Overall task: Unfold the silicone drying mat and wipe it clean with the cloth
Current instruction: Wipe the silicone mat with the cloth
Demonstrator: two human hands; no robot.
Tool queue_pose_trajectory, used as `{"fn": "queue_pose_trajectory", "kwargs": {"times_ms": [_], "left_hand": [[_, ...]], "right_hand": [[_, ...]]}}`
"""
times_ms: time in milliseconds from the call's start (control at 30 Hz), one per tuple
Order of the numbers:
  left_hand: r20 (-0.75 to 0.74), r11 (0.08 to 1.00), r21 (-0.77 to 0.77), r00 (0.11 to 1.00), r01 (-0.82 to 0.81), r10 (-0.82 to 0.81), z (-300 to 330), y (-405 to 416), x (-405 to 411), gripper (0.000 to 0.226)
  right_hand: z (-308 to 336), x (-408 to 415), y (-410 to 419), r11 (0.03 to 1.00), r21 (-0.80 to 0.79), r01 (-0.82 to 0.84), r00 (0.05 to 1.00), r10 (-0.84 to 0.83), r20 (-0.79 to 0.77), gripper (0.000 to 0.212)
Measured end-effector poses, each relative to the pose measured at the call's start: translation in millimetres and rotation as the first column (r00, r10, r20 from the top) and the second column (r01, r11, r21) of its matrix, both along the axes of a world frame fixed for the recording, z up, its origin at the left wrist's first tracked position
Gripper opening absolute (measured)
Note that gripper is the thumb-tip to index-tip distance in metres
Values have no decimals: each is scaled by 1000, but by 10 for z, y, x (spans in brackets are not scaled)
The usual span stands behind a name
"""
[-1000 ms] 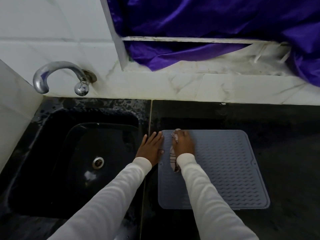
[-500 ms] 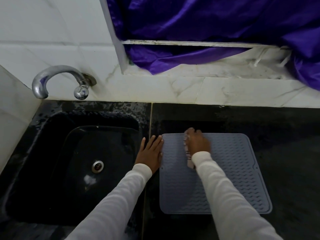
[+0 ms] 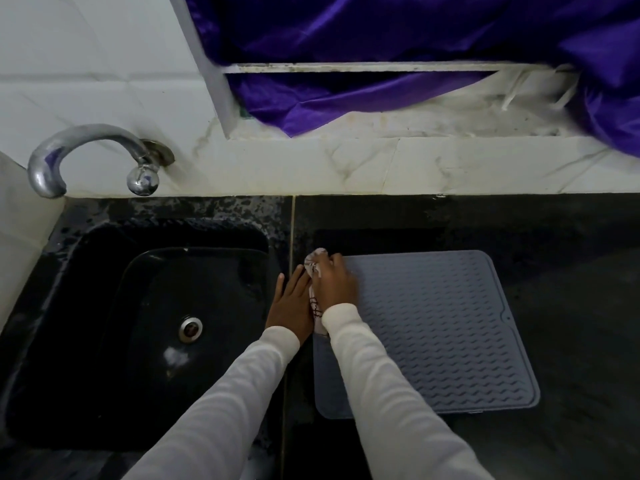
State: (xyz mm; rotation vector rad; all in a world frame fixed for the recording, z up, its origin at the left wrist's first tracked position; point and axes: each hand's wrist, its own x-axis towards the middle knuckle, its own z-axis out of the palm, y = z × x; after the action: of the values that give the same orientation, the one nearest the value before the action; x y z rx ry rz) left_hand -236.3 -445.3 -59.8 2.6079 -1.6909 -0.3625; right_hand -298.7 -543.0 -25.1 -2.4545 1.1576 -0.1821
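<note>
The black countertop fills the lower right of the frame, and the black sink fills the lower left, with its metal drain near the middle of the basin. Across the top right hangs a purple sheet, bunched over a white marble ledge that runs the width of the picture.

The grey silicone drying mat lies unfolded and flat on the counter, right of centre, its wavy ribs facing up. My two white sleeves come up from the bottom edge toward its upper left corner.

The curved metal tap sits at the upper left, its spout bending down over the sink's edge.

My right hand has its fingers curled around the cloth, a pale rag with dark stripes, and it presses the cloth down on the mat's upper left corner. My left hand lies flat with straight fingers just beside the mat's left edge, touching the cloth, and grips nothing.
</note>
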Motion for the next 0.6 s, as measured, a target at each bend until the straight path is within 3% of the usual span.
{"fn": "queue_pose_trajectory", "kwargs": {"times_ms": [300,467,600], "left_hand": [[16,992,-124,1000,13,-11,78,44,147,57],[-9,991,-134,1000,-11,9,107,4,155,54],[-10,992,-121,999,-42,41,147,-17,94,55]], "right_hand": [[11,-127,-268,987,-120,-110,976,84,-202,35],[43,-787,-893,984,-154,94,968,-127,-216,20],[76,-1302,-1342,952,-195,234,926,-279,-253,25]]}}
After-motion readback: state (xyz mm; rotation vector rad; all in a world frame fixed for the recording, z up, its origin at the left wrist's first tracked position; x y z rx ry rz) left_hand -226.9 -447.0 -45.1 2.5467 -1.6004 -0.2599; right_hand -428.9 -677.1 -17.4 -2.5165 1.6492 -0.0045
